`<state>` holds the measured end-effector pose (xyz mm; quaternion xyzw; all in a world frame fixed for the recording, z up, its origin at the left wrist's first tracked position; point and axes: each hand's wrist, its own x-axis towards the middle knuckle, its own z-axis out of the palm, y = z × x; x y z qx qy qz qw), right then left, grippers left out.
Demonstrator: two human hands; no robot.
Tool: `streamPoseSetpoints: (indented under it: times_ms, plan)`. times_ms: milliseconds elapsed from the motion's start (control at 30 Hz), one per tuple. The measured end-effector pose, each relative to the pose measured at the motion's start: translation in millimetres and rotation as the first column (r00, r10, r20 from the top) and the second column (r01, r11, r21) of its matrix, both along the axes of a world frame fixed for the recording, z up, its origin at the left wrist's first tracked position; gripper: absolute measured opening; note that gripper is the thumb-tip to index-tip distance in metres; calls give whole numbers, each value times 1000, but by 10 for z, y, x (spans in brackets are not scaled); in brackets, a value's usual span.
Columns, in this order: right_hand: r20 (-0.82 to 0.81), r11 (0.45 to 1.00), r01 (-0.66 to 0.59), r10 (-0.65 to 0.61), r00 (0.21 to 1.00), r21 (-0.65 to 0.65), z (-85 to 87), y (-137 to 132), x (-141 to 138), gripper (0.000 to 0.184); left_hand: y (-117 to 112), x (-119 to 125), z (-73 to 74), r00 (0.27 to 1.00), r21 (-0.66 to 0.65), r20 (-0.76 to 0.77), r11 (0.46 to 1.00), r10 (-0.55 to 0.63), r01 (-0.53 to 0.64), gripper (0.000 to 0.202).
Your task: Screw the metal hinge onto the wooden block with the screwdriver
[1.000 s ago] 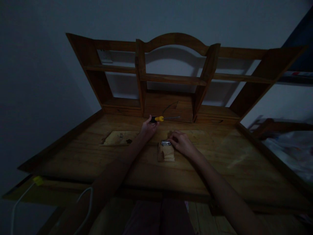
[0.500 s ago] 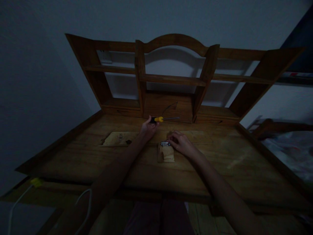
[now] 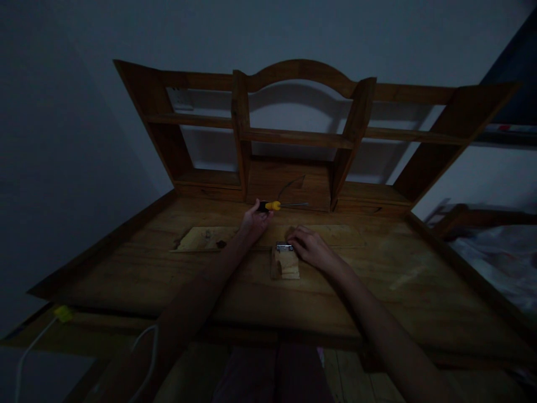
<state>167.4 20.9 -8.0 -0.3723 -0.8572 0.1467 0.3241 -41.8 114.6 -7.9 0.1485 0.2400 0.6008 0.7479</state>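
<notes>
My left hand (image 3: 254,220) is closed round the black and yellow handle of a screwdriver (image 3: 277,205), whose metal shaft points right above the desk. My right hand (image 3: 310,249) rests with curled fingers on a small metal piece (image 3: 284,246) at the far end of a small wooden block (image 3: 285,264). The block lies flat in the middle of the wooden desk (image 3: 377,285). Whether the fingers grip the metal piece or only press on it is hidden.
A long thin wooden board (image 3: 201,238) lies across the desk behind the block. A wooden shelf hutch (image 3: 293,134) stands at the back. A white cable (image 3: 29,347) with a yellow tag hangs at the lower left. Bedding (image 3: 499,263) shows at the right.
Both hands stay almost still. The right hand's fingers have shifted slightly over the metal piece.
</notes>
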Motion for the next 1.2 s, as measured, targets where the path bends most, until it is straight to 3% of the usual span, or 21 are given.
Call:
streamPoseSetpoints:
  times_ms: [100, 267, 467, 800, 1000, 1200]
  plan:
    - [-24, 999, 34, -34, 999, 2, 1, 5, -3, 8, -3, 0, 1, 1000, 1, 3, 1000, 6, -6, 18]
    - [-36, 995, 97, -97, 995, 3, -22, 36, -4, 18, -9, -4, 2, 1000, 6, -11, 1000, -10, 11, 19]
    - [-8, 995, 97, -97, 995, 12, -46, 41, 11, 13, 1, -5, -9, 1000, 1, 13, 1000, -12, 12, 19]
    - [30, 999, 31, -33, 999, 42, 59, -56, -14, 14, 12, 2, -9, 1000, -14, 22, 1000, 1, -1, 19]
    - [80, 978, 177, -186, 979, 108, 22, -24, -31, 16, 14, -10, -20, 1000, 11, 2, 1000, -21, 21, 21]
    - [118, 967, 230, -243, 963, 114, 8, -12, -53, 21, 27, -15, -39, 1000, 20, -6, 1000, -18, 18, 20]
